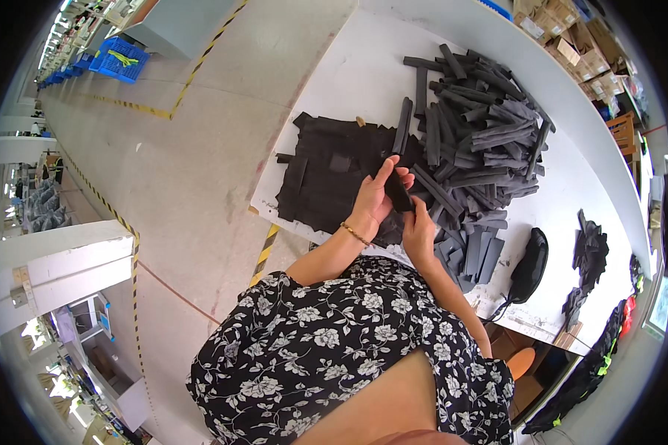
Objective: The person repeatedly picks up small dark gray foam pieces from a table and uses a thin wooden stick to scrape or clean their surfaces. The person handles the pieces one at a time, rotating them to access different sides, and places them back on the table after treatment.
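Observation:
My left hand (377,192), with a beaded bracelet at the wrist, grips the upper part of a short black fabric piece (399,191). The lower end of that piece is pinched by my right hand (419,227). Beneath and to the left of my hands lies a broad stack of black fabric pieces (317,183). A narrow black folded strip (403,127) rests just above my left hand. To the right, a large heap of dark grey tubular fabric strips (484,133) covers the white table (356,61). Flat dark strips (481,256) lie below the heap.
A black pouch-like item (530,261) lies right of the flat strips, and a small dark fabric pile (590,250) farther right. A raised white panel (568,94) borders the table's far side. Cardboard boxes (584,50) stand beyond it. Left is floor with yellow-black tape (200,67) and a blue crate (119,60).

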The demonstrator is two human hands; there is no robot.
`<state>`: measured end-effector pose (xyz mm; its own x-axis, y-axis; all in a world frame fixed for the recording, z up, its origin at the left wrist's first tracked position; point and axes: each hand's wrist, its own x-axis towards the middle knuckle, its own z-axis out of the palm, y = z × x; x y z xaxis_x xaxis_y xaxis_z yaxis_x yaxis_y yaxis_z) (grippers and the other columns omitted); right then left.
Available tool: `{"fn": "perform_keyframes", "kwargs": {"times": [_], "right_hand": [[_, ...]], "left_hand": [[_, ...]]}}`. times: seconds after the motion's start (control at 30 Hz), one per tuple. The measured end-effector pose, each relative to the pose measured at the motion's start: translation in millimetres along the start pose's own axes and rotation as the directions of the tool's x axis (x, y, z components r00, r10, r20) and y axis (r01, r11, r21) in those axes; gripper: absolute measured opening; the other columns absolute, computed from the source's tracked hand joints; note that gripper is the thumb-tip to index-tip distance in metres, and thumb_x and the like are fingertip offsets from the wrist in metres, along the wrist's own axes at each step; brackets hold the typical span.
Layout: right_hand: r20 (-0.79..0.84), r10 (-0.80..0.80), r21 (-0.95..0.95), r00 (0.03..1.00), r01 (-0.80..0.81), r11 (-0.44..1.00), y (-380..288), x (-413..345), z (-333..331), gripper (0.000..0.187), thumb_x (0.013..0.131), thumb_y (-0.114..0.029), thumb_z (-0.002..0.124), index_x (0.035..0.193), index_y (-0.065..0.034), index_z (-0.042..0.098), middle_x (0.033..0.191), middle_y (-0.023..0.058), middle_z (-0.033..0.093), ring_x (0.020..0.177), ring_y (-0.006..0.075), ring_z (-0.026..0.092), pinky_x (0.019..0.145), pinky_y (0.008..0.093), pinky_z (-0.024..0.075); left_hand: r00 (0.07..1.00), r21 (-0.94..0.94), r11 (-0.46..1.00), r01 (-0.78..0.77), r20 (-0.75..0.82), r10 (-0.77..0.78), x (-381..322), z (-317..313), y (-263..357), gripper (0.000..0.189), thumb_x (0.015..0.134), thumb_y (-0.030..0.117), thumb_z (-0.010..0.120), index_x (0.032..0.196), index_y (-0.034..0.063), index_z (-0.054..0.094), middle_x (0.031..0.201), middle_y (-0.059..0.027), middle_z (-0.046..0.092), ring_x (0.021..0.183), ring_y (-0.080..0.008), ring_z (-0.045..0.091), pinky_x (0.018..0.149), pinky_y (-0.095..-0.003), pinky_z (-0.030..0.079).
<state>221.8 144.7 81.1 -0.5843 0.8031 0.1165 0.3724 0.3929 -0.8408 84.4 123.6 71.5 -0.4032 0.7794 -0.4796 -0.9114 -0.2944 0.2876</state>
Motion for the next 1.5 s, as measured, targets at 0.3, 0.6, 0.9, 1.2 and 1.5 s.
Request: {"fn": "perform_keyframes", "kwargs": {"times": [0.3, 0.6, 0.9, 1.2, 1.5], "right_hand": [[0.371, 0.163, -0.074, 0.914, -0.145, 0.987, 0.3, -38.5, -45.0, 0.011, 0.096, -0.011, 0.053, 0.096, -0.0004, 0.052, 0.072, 0.0273, 0.058, 0.071, 0.0478, 0.058, 0.058, 0.0496, 0.0428], [0.472, 0.382, -0.104, 0.795, -0.380, 0.919, -52.7, -52.7, -127.9, 0.020, 0.098, -0.018, 0.050, 0.089, -0.0011, 0.057, 0.059, 0.0102, 0.049, 0.053, 0.0178, 0.046, 0.052, 0.0338, 0.0384], [0.382, 0.452, 0.063, 0.806, -0.511, 0.857, -29.7, -32.7, -90.0, 0.024, 0.099, -0.020, 0.050, 0.087, -0.0014, 0.060, 0.057, 0.0047, 0.046, 0.052, 0.0115, 0.042, 0.050, 0.0294, 0.0356], [0.634, 0.314, -0.045, 0.707, -0.371, 0.927, 0.4, -88.8, -162.9, 0.025, 0.093, -0.026, 0.063, 0.103, -0.0042, 0.061, 0.066, 0.0061, 0.053, 0.061, 0.0166, 0.053, 0.056, 0.0316, 0.0420], [0.247, 0.097, 0.302, 0.964, -0.171, 0.938, -37.0, 30.6, -56.2, 0.028, 0.083, -0.010, 0.070, 0.108, -0.0029, 0.060, 0.071, -0.0063, 0.042, 0.064, 0.0046, 0.037, 0.055, 0.0206, 0.0308]], "left_hand": [[0.966, 0.215, 0.958, -0.192, -0.130, 0.223, 20.3, 14.1, 27.8, 0.022, 0.091, 0.023, 0.069, 0.096, 0.0025, 0.065, 0.071, -0.0069, 0.063, 0.053, -0.0121, 0.056, 0.043, -0.0215, 0.038], [0.972, 0.143, 0.988, -0.052, -0.220, 0.083, 31.6, 18.1, 12.2, 0.038, 0.091, 0.041, 0.066, 0.099, 0.0043, 0.062, 0.060, 0.0000, 0.050, 0.041, -0.0088, 0.041, 0.038, -0.0240, 0.028], [0.998, 0.299, 0.954, 0.005, 0.051, -0.021, 0.4, 41.8, -4.5, 0.042, 0.094, 0.046, 0.059, 0.099, 0.0038, 0.056, 0.065, -0.0060, 0.056, 0.051, -0.0213, 0.056, 0.051, -0.0360, 0.050], [0.866, -0.031, 0.873, -0.486, -0.149, 0.477, 94.4, -19.6, 136.9, 0.027, 0.097, 0.033, 0.053, 0.082, 0.0120, 0.048, 0.053, 0.0039, 0.036, 0.040, -0.0072, 0.028, 0.037, -0.0243, 0.021], [0.967, -0.113, 0.975, 0.192, -0.149, -0.208, 46.7, 40.0, 0.4, 0.035, 0.091, 0.040, 0.065, 0.073, 0.0152, 0.049, 0.052, 0.0066, 0.034, 0.037, -0.0066, 0.028, 0.035, -0.0220, 0.025]]}}
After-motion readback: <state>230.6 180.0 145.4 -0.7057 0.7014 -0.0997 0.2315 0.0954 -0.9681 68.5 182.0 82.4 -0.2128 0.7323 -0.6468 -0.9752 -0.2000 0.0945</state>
